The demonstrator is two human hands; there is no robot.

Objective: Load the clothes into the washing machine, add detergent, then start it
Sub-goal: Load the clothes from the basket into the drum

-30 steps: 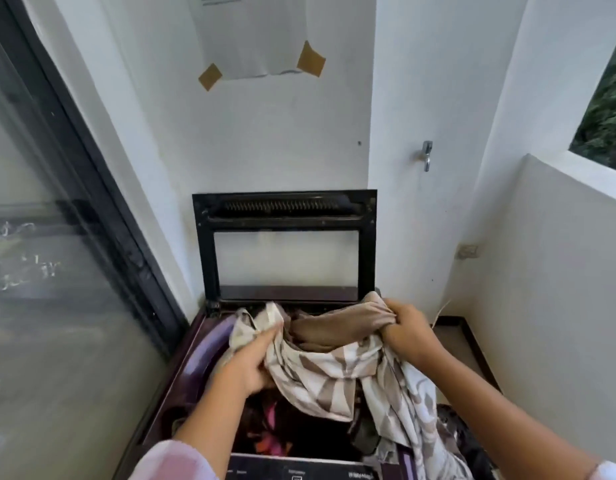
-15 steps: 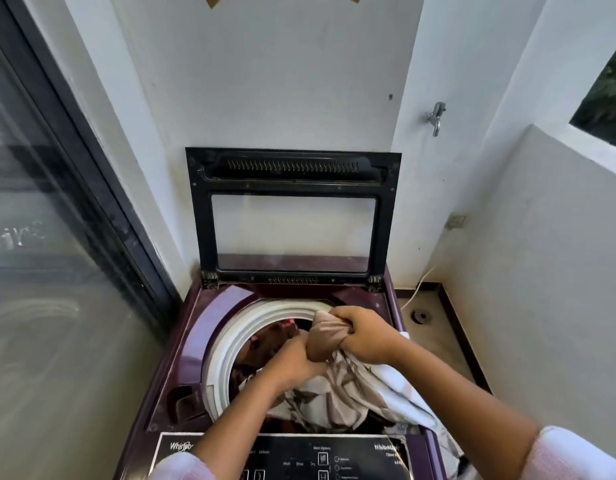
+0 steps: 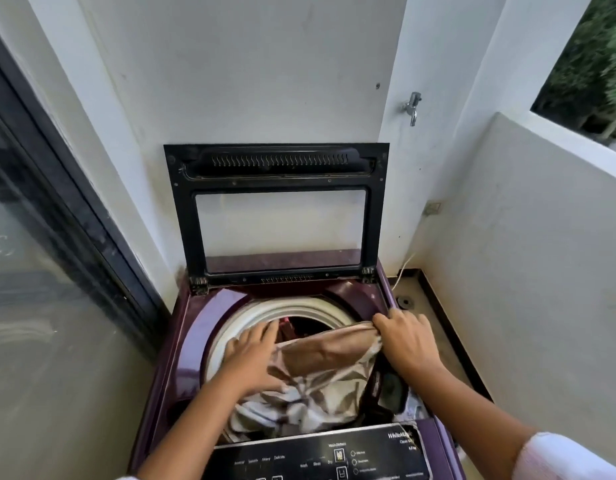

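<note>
Quick update on where you're at: the big change is that the patterned cloth (image 3: 320,382) is down now. A second ago it's bunched up high in both fists over the washing machine (image 3: 192,341). Now it sits in the mouth of the drum (image 3: 299,310), pulled out wide between your hands. Your left hand (image 3: 254,355) has gone flat, fingers straight, pressing on the cloth's left end and not gripping anything. Your right hand (image 3: 407,344) has moved away from the left one and pinches the cloth's top edge under curled fingers.

What that means, I reckon: this piece is nearly loaded but not quite. A good heap of it is still humped up on your side of both hands, just above the control panel (image 3: 317,459), so it probably wants one more shove down. Detergent and start are both still ahead.

Hard-to-see stuff:
- The cloth covers most of the drum, so there's no telling how full it is.
- Just past your left fingertips there's a peek of dark and reddish clothes (image 3: 310,328), and that's all you get.
- Near your right wrist, on your side of it, there's a dark pocket and something greyish. I can't make out what.
- The panel labels are blurry and cut off at the bottom.
- No detergent anywhere in view.

The lid (image 3: 275,161) stands open beyond both hands.
</note>
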